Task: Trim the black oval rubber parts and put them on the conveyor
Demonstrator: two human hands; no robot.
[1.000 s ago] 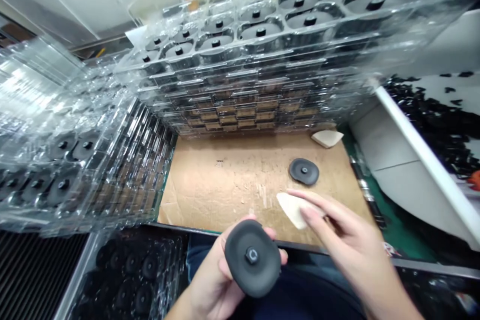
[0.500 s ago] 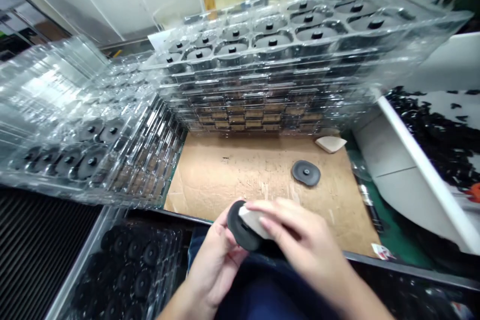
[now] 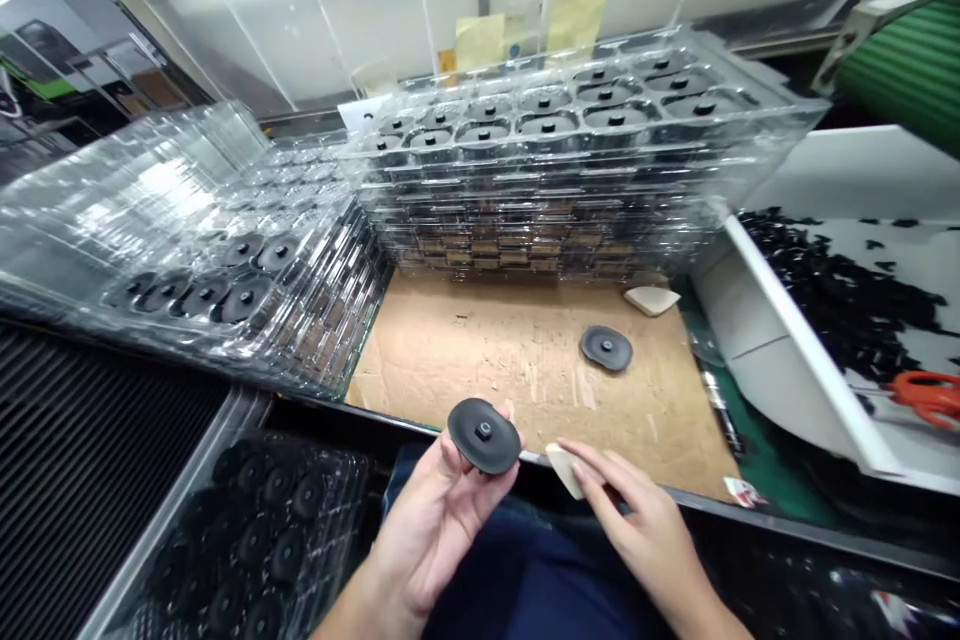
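My left hand (image 3: 442, 510) grips a black oval rubber disc (image 3: 480, 450) by its edges, its face with the small central knob turned up toward me. Beside it, a little to the right and apart from the disc, my right hand (image 3: 637, 520) pinches a cream wedge-shaped pad (image 3: 561, 470), which looks like a sponge. On the cardboard sheet (image 3: 420, 350) lies a second dark oval disc (image 3: 607, 348), knob up. Behind that disc, near the cardboard's far right corner, rests another cream wedge (image 3: 651, 300).
Tall stacks of clear plastic trays (image 3: 525, 190) holding discs stand behind the cardboard, with more trays (image 3: 300, 290) at left. At right, a white bin (image 3: 795, 350) contains black scraps and orange-handled scissors (image 3: 930, 398). A lower tray of discs (image 3: 262, 530) sits at bottom left.
My right hand has drawn the cream wedge off the disc, toward the right. The disc in my left hand now shows its whole face. The view has tilted up slightly.
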